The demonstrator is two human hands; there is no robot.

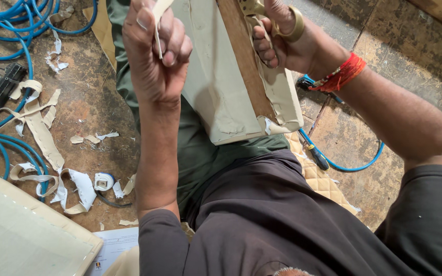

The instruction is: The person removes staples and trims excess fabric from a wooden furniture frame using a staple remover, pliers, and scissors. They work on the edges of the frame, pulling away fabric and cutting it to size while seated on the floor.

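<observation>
Cream fabric-covered wooden panel (216, 76) rests on the lap, between both hands: left hand (154, 56) at its left edge, right hand (282, 41) at its upper right. Cream fabric offcuts (42, 133) on floor left; blue air hose (344, 163) right.

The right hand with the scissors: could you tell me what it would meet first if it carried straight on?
Probably the cream covering beside the wooden strip, which the right hand and its scissors already touch.

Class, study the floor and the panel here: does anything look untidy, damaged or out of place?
Yes. Cream offcut strips lie scattered over the floor among the blue hoses, and the covering on the panel's wooden edge is ragged.
</observation>
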